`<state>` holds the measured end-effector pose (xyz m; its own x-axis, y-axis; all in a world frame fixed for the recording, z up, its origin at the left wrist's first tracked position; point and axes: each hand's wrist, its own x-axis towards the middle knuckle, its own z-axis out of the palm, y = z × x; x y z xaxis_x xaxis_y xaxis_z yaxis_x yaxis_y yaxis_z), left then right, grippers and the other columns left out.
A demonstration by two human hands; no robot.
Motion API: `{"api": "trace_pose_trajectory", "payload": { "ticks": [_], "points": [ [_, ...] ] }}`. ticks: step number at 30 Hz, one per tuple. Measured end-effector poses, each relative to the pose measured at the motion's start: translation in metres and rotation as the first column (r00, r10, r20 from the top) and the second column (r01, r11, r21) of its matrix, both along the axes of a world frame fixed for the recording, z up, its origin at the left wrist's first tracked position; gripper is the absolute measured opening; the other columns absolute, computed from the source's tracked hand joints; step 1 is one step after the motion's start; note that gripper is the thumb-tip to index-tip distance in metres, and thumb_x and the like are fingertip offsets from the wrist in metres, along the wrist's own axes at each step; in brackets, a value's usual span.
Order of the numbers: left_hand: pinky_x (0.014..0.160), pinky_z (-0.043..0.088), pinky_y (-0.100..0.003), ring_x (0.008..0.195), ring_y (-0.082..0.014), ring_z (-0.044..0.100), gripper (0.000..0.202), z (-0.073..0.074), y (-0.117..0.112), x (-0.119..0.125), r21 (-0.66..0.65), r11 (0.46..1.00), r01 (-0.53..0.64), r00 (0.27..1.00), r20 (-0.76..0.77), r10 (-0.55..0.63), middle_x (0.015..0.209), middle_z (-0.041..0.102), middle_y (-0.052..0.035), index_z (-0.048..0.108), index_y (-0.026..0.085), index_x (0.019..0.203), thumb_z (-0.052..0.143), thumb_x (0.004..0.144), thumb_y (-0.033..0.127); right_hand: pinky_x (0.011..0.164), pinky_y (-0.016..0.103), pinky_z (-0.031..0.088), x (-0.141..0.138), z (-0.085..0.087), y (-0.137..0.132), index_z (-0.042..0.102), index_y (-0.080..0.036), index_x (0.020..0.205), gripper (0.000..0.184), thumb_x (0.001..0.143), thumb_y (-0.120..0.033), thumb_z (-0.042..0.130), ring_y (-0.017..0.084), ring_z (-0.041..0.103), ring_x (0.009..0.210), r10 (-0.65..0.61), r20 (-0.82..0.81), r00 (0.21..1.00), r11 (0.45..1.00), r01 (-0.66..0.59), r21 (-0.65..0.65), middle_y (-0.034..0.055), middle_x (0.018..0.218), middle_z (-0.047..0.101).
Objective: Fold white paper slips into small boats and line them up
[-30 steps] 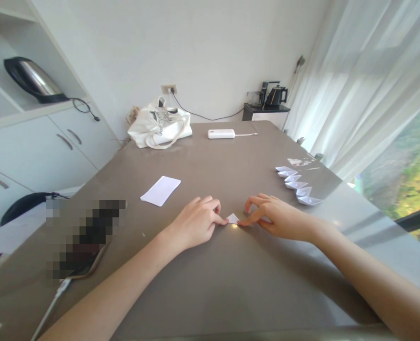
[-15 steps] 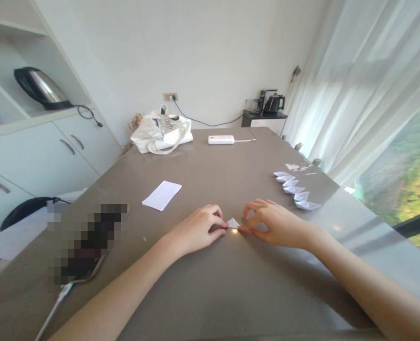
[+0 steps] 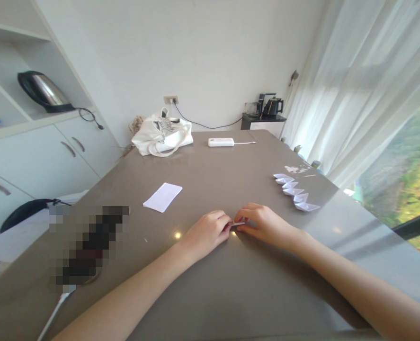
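Observation:
A small folded piece of white paper [image 3: 237,223] lies on the grey-brown table [image 3: 231,284], pinched from both sides. My left hand [image 3: 208,232] grips its left end with curled fingers. Closed on its right end is my right hand [image 3: 264,225], fingertips meeting those of the left. Only a thin sliver of the paper shows between the fingers. A row of several finished white paper boats [image 3: 295,192] sits to the right, beyond my right hand.
A flat white sheet [image 3: 163,197] lies left of centre. At the far edge rest a white handbag [image 3: 162,134] and a white power bank [image 3: 220,142] with cable. A blurred dark object [image 3: 85,244] sits near left. Cabinets with a kettle [image 3: 41,90] stand left; curtains right.
My two hands have drawn closer together and the small paper triangle, plainly visible before, is now flattened and almost hidden between the fingertips. The camera has shifted slightly.

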<state>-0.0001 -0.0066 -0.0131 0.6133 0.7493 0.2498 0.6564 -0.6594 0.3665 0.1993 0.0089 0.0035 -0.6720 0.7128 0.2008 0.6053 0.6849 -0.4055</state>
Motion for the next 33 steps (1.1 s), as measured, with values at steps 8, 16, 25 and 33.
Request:
{"api": "trace_pose_trajectory", "payload": {
  "ticks": [8, 16, 25, 33],
  "points": [
    [0.058, 0.038, -0.022, 0.06, -0.0115, 0.055, 0.024, 0.006, -0.002, 0.001, -0.1, 0.992, -0.073, 0.967, 0.235, 0.095, 0.068, 0.064, -0.0022, 0.066, 0.016, 0.075, 0.05, 0.089, 0.028, 0.063, 0.023, 0.045, -0.004, -0.002, -0.002, 0.071, -0.016, 0.081, 0.023, 0.084, -0.033, 0.056, 0.015, 0.06, 0.066, -0.177, -0.252, 0.951, 0.952, 0.101, -0.29, 0.0034, 0.072, 0.07],
    [0.055, 0.038, -0.021, 0.055, -0.0105, 0.053, 0.028, 0.016, -0.01, 0.005, -0.325, 0.945, -0.046, 0.891, 0.414, 0.186, 0.059, 0.064, -0.0009, 0.064, 0.015, 0.063, 0.055, 0.084, 0.032, 0.065, 0.026, 0.047, -0.006, 0.002, -0.007, 0.07, -0.014, 0.075, 0.024, 0.081, -0.034, 0.059, 0.017, 0.063, 0.069, -0.211, -0.383, 0.899, 0.917, 0.047, -0.395, 0.0054, 0.072, 0.071],
    [0.065, 0.046, -0.022, 0.07, -0.0125, 0.063, 0.032, 0.003, 0.005, -0.002, -0.73, 0.561, 0.39, 0.653, 0.649, 0.39, 0.079, 0.068, -0.0061, 0.065, 0.012, 0.086, 0.067, 0.076, 0.042, 0.067, 0.029, 0.05, 0.0, 0.001, 0.002, 0.07, -0.013, 0.079, 0.031, 0.074, -0.043, 0.067, 0.018, 0.064, 0.071, -0.207, -0.529, 0.823, 0.879, -0.081, -0.47, 0.0069, 0.077, 0.069],
    [0.072, 0.049, -0.026, 0.07, -0.0124, 0.064, 0.027, 0.003, 0.002, 0.005, -0.701, 0.677, 0.225, 0.624, 0.637, 0.452, 0.077, 0.069, -0.0044, 0.064, 0.011, 0.08, 0.078, 0.065, 0.03, 0.07, 0.027, 0.053, -0.006, -0.009, 0.0, 0.065, -0.014, 0.084, 0.029, 0.067, -0.034, 0.075, 0.016, 0.067, 0.072, -0.34, -0.603, 0.722, 0.791, -0.127, -0.598, 0.0045, 0.078, 0.07]
  ]
}}
